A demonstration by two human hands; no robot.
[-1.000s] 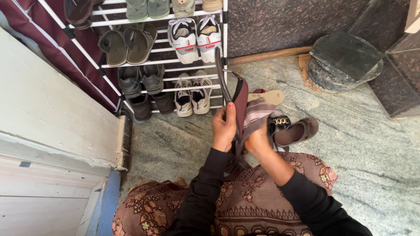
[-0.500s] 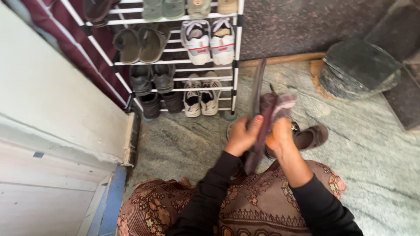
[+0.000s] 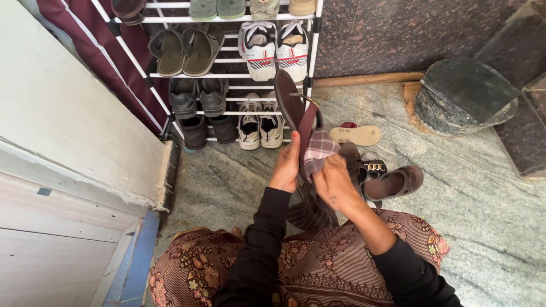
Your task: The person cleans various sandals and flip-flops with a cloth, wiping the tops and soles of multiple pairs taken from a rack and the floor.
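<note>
Maroon sandal [image 3: 296, 111] upright between left hand [image 3: 286, 166], right hand [image 3: 335, 182].

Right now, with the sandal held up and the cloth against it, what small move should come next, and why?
Probably slide the checked cloth along the maroon sandal: the left hand holds it upright, the right hand presses cloth only at its lower part.

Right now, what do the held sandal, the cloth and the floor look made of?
Sandal: dark brown, smooth with a dull sheen, likely leather or synthetic; metal buckle on the strap.
Cloth: soft woven fabric, checked maroon and grey, folds limply.
Floor: grey-green stone, streaked veins, polished look.
</note>
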